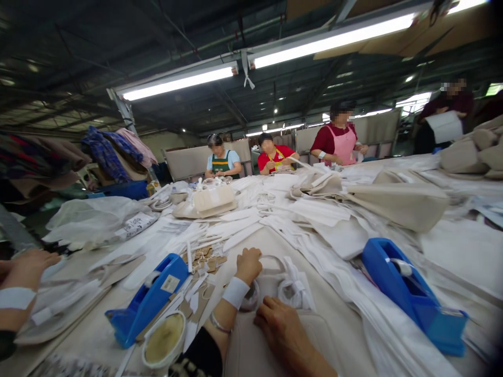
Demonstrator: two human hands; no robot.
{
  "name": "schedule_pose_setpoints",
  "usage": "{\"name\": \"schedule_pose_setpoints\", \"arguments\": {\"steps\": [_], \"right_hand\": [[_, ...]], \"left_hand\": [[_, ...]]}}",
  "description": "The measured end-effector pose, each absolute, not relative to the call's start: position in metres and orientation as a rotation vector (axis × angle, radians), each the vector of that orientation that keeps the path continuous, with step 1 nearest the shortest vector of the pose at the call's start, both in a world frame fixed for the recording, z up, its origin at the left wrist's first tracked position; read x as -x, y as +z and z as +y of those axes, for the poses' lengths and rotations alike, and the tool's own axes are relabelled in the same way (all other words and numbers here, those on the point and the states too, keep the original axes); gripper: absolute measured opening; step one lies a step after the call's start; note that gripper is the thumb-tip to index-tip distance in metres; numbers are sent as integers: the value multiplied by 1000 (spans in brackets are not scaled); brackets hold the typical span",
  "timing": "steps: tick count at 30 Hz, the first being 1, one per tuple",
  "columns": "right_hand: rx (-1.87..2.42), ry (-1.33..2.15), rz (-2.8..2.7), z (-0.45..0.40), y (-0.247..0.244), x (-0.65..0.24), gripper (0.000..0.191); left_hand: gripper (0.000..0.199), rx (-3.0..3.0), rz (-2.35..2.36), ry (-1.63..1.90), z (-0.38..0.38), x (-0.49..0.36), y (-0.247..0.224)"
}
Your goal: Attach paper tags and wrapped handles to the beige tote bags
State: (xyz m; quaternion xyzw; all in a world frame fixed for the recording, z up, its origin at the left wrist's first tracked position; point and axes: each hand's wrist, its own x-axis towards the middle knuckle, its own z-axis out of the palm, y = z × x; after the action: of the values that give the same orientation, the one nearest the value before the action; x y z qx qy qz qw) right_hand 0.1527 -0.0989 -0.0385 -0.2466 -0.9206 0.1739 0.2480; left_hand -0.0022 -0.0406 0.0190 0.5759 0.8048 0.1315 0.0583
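A beige bag (pixel 245 343) lies in front of me on the table. Above its top edge my left hand (pixel 248 266) is curled closed; whatever its fingers pinch is hidden. My right hand (pixel 280 320) grips the bag's upper part with bent fingers pressed together. Between and beyond the hands are a ring-shaped piece (pixel 251 297) in clear wrap and a loop bundled in white wrapping (pixel 293 288). A thin beige strap (pixel 272 258) arches just right of my left hand.
Blue tape dispensers stand left (pixel 151 298) and right (pixel 412 298). A tub of yellowish paste (pixel 164 339) sits by my left forearm. White sheets (pixel 314 262) and beige pieces (pixel 401 204) cover the table. Another person's arm (pixel 23 288) reaches in at left; co-workers (pixel 223 163) work opposite.
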Motion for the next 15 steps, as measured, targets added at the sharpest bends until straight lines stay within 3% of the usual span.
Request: {"name": "schedule_pose_setpoints", "arguments": {"steps": [7,15], "right_hand": [[652,476,-2471,-97,-41,-152,8],[590,445,-2433,-94,-54,-150,12]], "left_hand": [[47,-1735,2355,449,-30,-15,34],[36,-1538,1900,582,12,1,90]]}}
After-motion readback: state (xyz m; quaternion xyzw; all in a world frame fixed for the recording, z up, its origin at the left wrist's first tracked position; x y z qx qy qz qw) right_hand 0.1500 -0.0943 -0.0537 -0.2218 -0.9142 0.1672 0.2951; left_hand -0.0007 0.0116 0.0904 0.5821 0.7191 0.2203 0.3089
